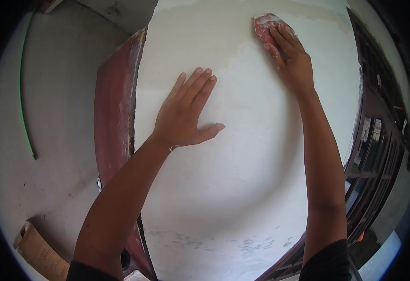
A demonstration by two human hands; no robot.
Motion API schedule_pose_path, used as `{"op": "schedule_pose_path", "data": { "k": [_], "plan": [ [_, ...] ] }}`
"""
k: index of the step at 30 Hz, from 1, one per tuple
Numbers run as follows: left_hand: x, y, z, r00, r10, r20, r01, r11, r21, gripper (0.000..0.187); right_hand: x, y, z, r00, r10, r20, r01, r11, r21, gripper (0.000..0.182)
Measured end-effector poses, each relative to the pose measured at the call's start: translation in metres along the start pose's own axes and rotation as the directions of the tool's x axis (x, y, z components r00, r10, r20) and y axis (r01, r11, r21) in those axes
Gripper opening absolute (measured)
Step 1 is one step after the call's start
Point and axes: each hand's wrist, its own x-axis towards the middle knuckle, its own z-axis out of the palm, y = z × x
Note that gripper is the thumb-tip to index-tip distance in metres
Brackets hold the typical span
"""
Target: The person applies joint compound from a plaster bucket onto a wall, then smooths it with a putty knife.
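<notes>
My right hand (291, 61) is closed on a flat red pad (264, 29) smeared with white, pressed to the upper right of a large white panel (251, 154). Whether the pad is sandpaper or a spreader I cannot make out. White specks dot the fingers of that hand. Lower and to the left, my left hand (182, 110) lies flat against the same panel, fingers stretched and thumb out, holding nothing. The panel's upper part has a duller cream tone with an uneven border; faint grey marks run along its bottom.
Along the panel's left edge stands a dark red board (113, 103). A green cord (23, 103) hangs on the grey wall (59, 93) at left. A cardboard box (41, 250) sits at lower left. Dark window frames (373, 140) line the right side.
</notes>
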Motion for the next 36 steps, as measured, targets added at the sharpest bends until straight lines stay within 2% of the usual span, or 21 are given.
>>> {"op": "schedule_pose_path", "data": {
  "k": [5, 9, 11, 15, 17, 21, 23, 24, 26, 27, 28, 30, 31, 32, 33, 34, 36],
  "plan": [
    [0.0, 0.0, -0.001, 1.0, 0.007, 0.0, -0.007, 1.0, 0.002, 0.095, -0.01, 0.0, -0.004, 0.992, 0.078, 0.097, -0.076, 0.997, -0.026, 0.047],
    [0.0, 0.001, 0.001, 1.0, 0.004, -0.015, -0.004, 1.0, -0.003, 0.095, -0.027, 0.001, -0.018, 0.992, 0.063, 0.109, -0.066, 0.997, 0.026, 0.047],
    [-0.001, 0.001, 0.001, 1.0, 0.003, -0.015, -0.003, 1.0, 0.002, 0.095, -0.021, 0.004, -0.016, 1.0, 0.008, 0.027, -0.007, 1.0, -0.011, 0.048],
    [-0.001, 0.001, -0.001, 1.0, -0.002, -0.004, 0.002, 1.0, 0.009, 0.095, 0.008, 0.004, -0.002, 1.0, -0.005, 0.006, 0.005, 0.999, -0.052, 0.048],
    [-0.001, 0.0, -0.001, 1.0, 0.006, -0.002, -0.006, 1.0, 0.01, 0.095, 0.005, 0.005, 0.002, 0.995, 0.042, 0.086, -0.039, 0.999, -0.033, 0.049],
    [-0.001, 0.002, 0.0, 1.0, -0.003, -0.015, 0.003, 1.0, 0.006, 0.095, -0.016, 0.001, -0.012, 0.995, 0.031, 0.098, -0.027, 0.999, -0.04, 0.047],
    [-0.001, 0.002, 0.0, 1.0, -0.008, -0.012, 0.008, 1.0, 0.002, 0.095, -0.019, 0.007, -0.02, 0.981, -0.188, -0.041, 0.182, 0.976, -0.121, 0.043],
    [0.0, 0.002, 0.0, 1.0, -0.009, -0.015, 0.009, 1.0, 0.003, 0.095, -0.013, 0.002, -0.026, 0.981, -0.19, -0.04, 0.184, 0.975, -0.122, 0.043],
    [0.0, 0.001, 0.0, 1.0, -0.01, -0.017, 0.01, 1.0, 0.003, 0.095, 0.008, -0.01, -0.047, 0.986, -0.036, -0.161, 0.059, 0.988, 0.142, 0.038],
    [-0.001, 0.001, 0.0, 1.0, -0.01, -0.014, 0.01, 1.0, 0.003, 0.095, 0.019, -0.007, -0.049, 0.973, 0.102, -0.207, -0.067, 0.983, 0.169, 0.035],
    [-0.001, 0.001, 0.0, 1.0, -0.012, -0.013, 0.012, 1.0, 0.001, 0.095, 0.038, -0.029, -0.064, 0.922, 0.356, -0.15, -0.315, 0.918, 0.242, 0.032],
    [-0.001, 0.001, 0.0, 1.0, -0.005, -0.022, 0.005, 1.0, 0.001, 0.095, 0.064, -0.006, -0.06, 0.852, 0.508, -0.125, -0.421, 0.808, 0.411, 0.037],
    [-0.001, 0.001, 0.0, 1.0, -0.007, -0.021, 0.007, 1.0, -0.003, 0.095, 0.071, 0.004, -0.055, 0.852, 0.509, -0.122, -0.424, 0.808, 0.408, 0.037],
    [0.0, 0.001, 0.0, 1.0, -0.009, -0.023, 0.009, 1.0, -0.004, 0.095, 0.075, 0.014, -0.051, 0.778, 0.621, 0.092, -0.546, 0.597, 0.588, 0.036],
    [0.0, 0.001, 0.0, 1.0, -0.009, -0.025, 0.009, 1.0, -0.005, 0.095, 0.078, 0.023, -0.046, 0.68, 0.659, 0.322, -0.644, 0.327, 0.692, 0.036],
    [0.0, 0.001, 0.0, 1.0, -0.009, -0.024, 0.009, 1.0, -0.005, 0.095, 0.079, 0.03, -0.039, 0.679, 0.659, 0.322, -0.645, 0.326, 0.691, 0.036],
    [-0.001, 0.0, 0.0, 1.0, -0.004, -0.022, 0.004, 1.0, -0.007, 0.095, 0.078, 0.037, -0.027, 0.501, 0.746, 0.439, -0.756, 0.131, 0.641, 0.03]
  ]
}}
